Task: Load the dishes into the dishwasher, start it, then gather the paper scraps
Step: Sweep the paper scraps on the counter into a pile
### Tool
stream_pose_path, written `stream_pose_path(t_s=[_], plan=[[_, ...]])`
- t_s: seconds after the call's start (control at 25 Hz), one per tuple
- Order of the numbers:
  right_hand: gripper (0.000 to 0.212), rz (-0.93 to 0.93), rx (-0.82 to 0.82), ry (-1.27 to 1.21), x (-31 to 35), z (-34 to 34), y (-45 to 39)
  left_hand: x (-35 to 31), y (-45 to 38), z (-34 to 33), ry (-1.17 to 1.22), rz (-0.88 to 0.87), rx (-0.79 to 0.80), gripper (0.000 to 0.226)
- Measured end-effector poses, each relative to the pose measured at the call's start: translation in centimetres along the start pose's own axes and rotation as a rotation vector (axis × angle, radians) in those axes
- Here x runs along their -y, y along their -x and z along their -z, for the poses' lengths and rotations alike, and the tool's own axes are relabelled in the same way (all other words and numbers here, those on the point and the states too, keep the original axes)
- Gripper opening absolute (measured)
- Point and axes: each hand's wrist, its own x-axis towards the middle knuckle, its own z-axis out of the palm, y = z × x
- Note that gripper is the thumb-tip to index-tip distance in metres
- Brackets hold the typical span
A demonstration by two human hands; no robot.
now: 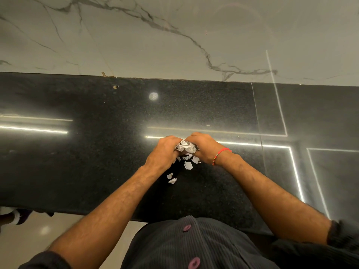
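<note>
- Polished black stone countertop (pixel 97 152) is running across the view under a marble-veined wall (pixel 136 45), and ceiling strip lights are reflecting off it in bright lines.
- Both hands are meeting near the middle of the counter: the left hand (pixel 165 152) and the right hand (pixel 204 147) are curling their fingers inward from either side, squeezing a crumpled wad of paper scraps (pixel 185 147) between them.
- More loose scraps (pixel 188 165) are lying on the counter just beneath and behind the hands, and two small pieces (pixel 171 178) are sitting apart, nearer the person.
- No dishwasher or dishes are showing here, so this is looking like the final gathering step.
- Risk: the wad is being held by pressure between two hands rather than enclosed in one, so lifting now is likely to let pieces slip out through the gap underneath.
- Risk: the scraps are light and the stone is slick, so a quick sweep of a hand or forearm could be scattering them, or pushing the two stray pieces toward the near edge and onto the floor (pixel 58 230).
- Risk: glare from the reflected lights is breaking up the dark surface, so a small white piece lying in a bright streak could be getting missed.
- Risk: the red thread bracelet (pixel 221 155) on the right wrist could be catching a scrap while sweeping.
</note>
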Motion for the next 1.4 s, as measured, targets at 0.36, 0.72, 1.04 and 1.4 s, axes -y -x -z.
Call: stream_pose_path(t_s=[0.36, 0.72, 1.04, 1.4], plan=[[0.02, 0.193, 0.033, 0.01, 4.9, 0.5, -1.8, 0.3, 4.9, 3.4, 0.0, 0.144, -0.186, 0.013], [0.018, 0.525, 0.282, 0.055, 19.2, -8.7, -5.7, 6.4, 20.6, 7.2, 0.01, 0.564, -0.422, 0.019], [0.015, 0.69, 0.464, 0.161, 36.6, -22.6, -8.4, 17.8, 37.4, 10.4, 0.068, 0.824, -0.553, 0.012], [0.025, 0.562, 0.706, 0.236, 48.7, -47.1, -14.2, 39.0, 51.5, 5.6, 0.262, 1.065, -0.596, 0.026]])
